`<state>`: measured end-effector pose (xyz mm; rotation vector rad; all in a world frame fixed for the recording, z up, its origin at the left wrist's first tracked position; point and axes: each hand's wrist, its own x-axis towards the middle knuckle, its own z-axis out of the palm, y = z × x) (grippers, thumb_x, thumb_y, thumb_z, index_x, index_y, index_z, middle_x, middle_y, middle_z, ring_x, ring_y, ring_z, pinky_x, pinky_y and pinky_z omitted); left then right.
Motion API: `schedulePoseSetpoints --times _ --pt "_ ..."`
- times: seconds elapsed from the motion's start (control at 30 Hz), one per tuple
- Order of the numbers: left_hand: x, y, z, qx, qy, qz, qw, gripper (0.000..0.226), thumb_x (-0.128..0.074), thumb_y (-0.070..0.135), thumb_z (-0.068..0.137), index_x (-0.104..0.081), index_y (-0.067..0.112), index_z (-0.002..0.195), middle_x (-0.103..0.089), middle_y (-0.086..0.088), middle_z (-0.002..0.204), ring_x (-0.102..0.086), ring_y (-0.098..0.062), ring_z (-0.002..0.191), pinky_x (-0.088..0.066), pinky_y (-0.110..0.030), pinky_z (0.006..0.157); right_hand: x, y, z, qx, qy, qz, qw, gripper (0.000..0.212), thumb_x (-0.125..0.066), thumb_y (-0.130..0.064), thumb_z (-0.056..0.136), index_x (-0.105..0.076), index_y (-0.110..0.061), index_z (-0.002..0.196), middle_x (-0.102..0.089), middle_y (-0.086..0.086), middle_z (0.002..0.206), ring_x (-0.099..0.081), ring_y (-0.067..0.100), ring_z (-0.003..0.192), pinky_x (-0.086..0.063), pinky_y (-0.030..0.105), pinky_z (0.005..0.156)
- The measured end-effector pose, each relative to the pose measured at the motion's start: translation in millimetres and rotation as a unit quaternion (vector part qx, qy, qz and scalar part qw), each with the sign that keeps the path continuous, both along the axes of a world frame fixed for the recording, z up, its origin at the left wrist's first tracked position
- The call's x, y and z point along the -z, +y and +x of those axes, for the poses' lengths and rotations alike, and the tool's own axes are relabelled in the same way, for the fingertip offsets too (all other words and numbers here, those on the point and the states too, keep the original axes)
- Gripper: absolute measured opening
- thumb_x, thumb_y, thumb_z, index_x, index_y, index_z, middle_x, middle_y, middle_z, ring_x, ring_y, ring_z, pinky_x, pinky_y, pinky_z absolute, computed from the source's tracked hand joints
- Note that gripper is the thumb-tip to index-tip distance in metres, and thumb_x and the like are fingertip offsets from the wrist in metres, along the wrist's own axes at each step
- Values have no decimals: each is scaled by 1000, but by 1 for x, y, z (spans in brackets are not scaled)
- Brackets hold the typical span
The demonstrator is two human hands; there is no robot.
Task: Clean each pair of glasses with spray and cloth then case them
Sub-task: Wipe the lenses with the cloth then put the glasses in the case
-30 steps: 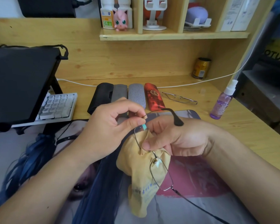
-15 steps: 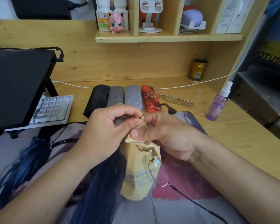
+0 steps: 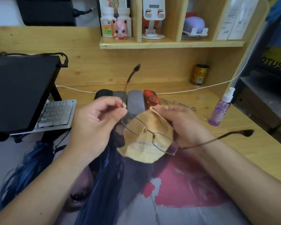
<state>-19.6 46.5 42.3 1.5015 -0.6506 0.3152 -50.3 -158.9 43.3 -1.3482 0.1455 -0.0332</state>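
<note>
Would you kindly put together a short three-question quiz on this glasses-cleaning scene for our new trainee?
1. True or false: the spray bottle is being held.
2. How many cases lie in the row on the desk?
3. Which hand holds the yellow cloth: A left hand, B right hand?

Key:
1. False; it stands on the desk.
2. Four.
3. B; the left hand pinches the glasses at the frame's corner.

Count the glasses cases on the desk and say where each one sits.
4, side by side in a row at the back of the desk, behind the hands: black case leftmost and partly hidden, dark grey case, light grey case, red case rightmost. Others may be hidden.
</note>
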Motion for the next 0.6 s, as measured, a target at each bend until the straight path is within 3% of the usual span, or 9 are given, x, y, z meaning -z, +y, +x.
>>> schedulePoseSetpoints --times 0.1,0.17,0.2,0.23,0.3,0.4,0.5,0.6 --pt "0 2 2 -7 -7 -1 1000 33 -71 5 86 -76 38 84 -74 11 90 -68 -7 90 -52 -18 85 -6 -23 5 64 -14 -225 972 31 -68 -33 95 -73 -6 81 -64 2 66 -57 12 61 -45 24 61" --pt "2 -2 -1 -3 -1 9 1000 31 -70 9 84 -76 40 83 -74 12 89 -69 -6 89 -52 -17 83 -12 -26 4 88 -59 -303 947 15 -70 -30 93 -75 -16 90 -68 -2 69 -58 6 60 -45 24 58" --pt "2 -4 -2 0 3 12 1000 30 -70 11 83 -76 41 82 -74 12 89 -68 -6 88 -52 -17 82 -16 -24 3 89 -79 -304 945 14 -73 -27 91 -72 -21 103 -71 1 74 -61 8 63 -48 26 59" --pt "3 -5 -3 1 5 13 1000 29 -71 13 83 -76 41 82 -74 11 89 -68 -7 87 -53 -17 80 -17 -24 3 91 -96 -298 945 31 -76 -23 89 -65 -25 118 -72 5 77 -63 12 64 -50 29 60" --pt "4 -6 -3 0 6 14 1000 27 -71 14 83 -76 40 82 -74 9 89 -68 -8 86 -54 -18 78 -17 -25 3 103 -140 -314 934 45 -76 -17 89 -57 -30 129 -67 15 74 -64 22 61 -53 34 60" --pt "5 -5 -3 1 13 8 1000 25 -72 13 82 -76 38 82 -74 7 88 -68 -12 85 -55 -20 77 -19 -26 2 127 -187 -349 909 20 -75 -14 90 -72 -25 106 -68 14 76 -68 26 68 -58 42 62" --pt "5 -7 -5 13 18 -1 1000 21 -77 14 83 -77 35 82 -74 4 87 -66 -15 81 -55 -19 73 -21 -27 2 105 -188 -285 934 22 -78 -5 84 -72 -19 100 -74 6 84 -73 19 77 -56 25 63" --pt "4 -8 -7 22 24 -4 999 20 -78 14 82 -77 34 80 -74 3 85 -65 -13 78 -54 -17 70 -22 -29 1 103 -187 -300 930 14 -79 -9 84 -69 -13 93 -72 12 81 -68 18 68 -53 25 59"
